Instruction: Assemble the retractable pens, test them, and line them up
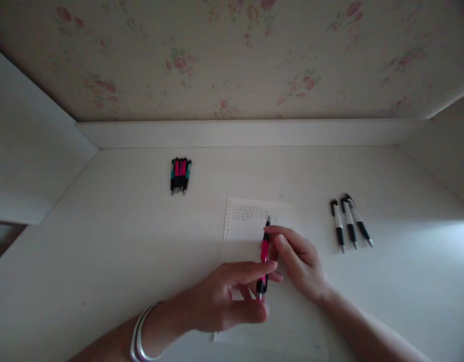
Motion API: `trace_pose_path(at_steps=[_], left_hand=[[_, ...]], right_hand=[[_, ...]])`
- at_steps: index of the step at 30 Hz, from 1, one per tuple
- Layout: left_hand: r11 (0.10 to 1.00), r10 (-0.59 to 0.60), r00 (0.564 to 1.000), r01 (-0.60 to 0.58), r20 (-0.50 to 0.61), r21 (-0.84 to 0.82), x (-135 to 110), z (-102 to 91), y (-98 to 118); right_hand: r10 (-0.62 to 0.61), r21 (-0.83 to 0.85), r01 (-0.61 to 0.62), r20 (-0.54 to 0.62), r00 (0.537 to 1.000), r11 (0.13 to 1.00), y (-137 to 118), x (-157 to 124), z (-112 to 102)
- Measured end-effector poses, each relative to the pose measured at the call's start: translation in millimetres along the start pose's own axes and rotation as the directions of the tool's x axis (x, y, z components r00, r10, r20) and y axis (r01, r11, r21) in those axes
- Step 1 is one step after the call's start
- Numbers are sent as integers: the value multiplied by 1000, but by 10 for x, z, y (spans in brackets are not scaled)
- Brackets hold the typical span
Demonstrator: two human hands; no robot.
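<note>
A pink and black click pen (264, 250) is held between my two hands above a sheet of paper, its silver tip pointing away from me. My left hand (235, 291) grips the clicker end, with the thumb at the bottom and a finger across the barrel. Near the tip, the fingers of my right hand (298, 259) close on the black grip. Below lies a white sheet of hole-edged paper (241, 231), with several lines of small handwriting at its top. My hands cover much of its middle.
Several pink, purple and teal pens (180, 176) lie side by side at the back left of the white desk (122, 241). Three white and black pens (351, 221) lie at the right. A raised ledge (239, 133) and flowered wallpaper (217, 65) bound the back.
</note>
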State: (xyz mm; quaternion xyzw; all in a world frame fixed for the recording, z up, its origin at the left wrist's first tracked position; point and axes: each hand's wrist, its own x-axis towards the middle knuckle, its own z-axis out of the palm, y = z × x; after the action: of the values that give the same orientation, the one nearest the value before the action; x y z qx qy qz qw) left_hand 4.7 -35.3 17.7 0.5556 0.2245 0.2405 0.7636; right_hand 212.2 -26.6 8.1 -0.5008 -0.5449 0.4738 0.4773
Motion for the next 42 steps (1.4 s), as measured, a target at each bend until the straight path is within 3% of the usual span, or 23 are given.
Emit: trace_pose_path(at_steps=[3,7,12,15,17,20,22,24,26,30,32,36,42], left_hand=[[998,-36,998,33,-56,-49,9,7,-26],[998,-56,992,59,-113,21,29,28,-10],[942,173,979,-133,-108,308,36,63,-54],[851,309,950,-256,-44,459,12,94,-68],[782,347,937,-268,-36,563,-10,104,-41],[570,449,893,-255,-36,781,-27,85,29],[406,491,871,-258,29,877,-16,51,62],[306,459,884,-247,85,919,6,16,64],[262,403,910,-221,102,939,23,0,38],[278,334,940,-163,63,947,7,56,-18],[287,266,961,-147,68,947,-24,120,-17],[262,133,987,-123,90,957,-80,246,-2],[204,85,988,-147,132,968,-74,300,-1]], right_hand=[[-32,-90,38,75,997,995,-18,-24,-13],[-39,-85,46,86,996,995,-21,-22,-35],[-39,-76,51,154,987,996,-28,-25,-30],[-26,-148,46,135,990,988,-19,-23,9],[9,-176,8,96,995,984,-4,-10,28],[10,-173,-5,29,1000,985,12,32,-1],[-21,-182,16,-25,999,983,10,77,-61],[-9,-198,-4,-65,998,980,-5,135,-137],[100,-156,-110,-69,993,982,-30,200,-205],[230,164,-208,-128,965,964,-68,311,-257],[223,202,-200,-101,969,959,-67,342,-232],[251,46,-247,-90,964,968,-79,388,-81],[221,-160,-230,-76,972,960,-195,495,151]])
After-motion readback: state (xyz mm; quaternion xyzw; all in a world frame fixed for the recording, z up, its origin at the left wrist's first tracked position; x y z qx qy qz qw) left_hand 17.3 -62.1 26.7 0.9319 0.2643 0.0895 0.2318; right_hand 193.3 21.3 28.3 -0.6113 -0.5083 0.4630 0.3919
